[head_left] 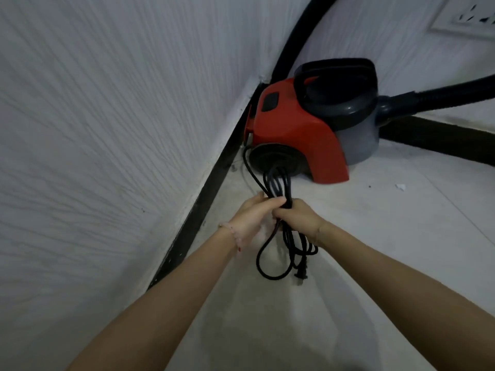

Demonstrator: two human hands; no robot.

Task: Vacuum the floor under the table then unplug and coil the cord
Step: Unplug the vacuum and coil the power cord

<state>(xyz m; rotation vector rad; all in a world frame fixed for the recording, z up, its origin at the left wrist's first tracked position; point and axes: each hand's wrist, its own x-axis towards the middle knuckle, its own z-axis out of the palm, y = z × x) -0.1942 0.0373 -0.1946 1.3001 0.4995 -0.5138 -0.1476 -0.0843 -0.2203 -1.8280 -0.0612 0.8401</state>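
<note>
Pale floor [375, 236] — fingers [253, 200] of left hand [250, 219] and right hand [298, 216] grip the bundled cord [276, 183].

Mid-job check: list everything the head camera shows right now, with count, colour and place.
red and grey canister vacuum cleaner: one, red and grey with a black handle, on the floor in the wall corner
black ribbed hose: one, black, leaves the vacuum's right side
black power cord: one, black, looped in a bundle in front of the vacuum
black plug: one, black, hangs below the bundle
white wall socket: one, white, upper right wall
dark skirting board: black, along the wall's foot
pale tiled floor: one, whitish
small white scrap: one, floor right of the vacuum
pink beaded bracelet: one, left wrist
left hand: holds the bundle
right hand: grips the bundle
</note>
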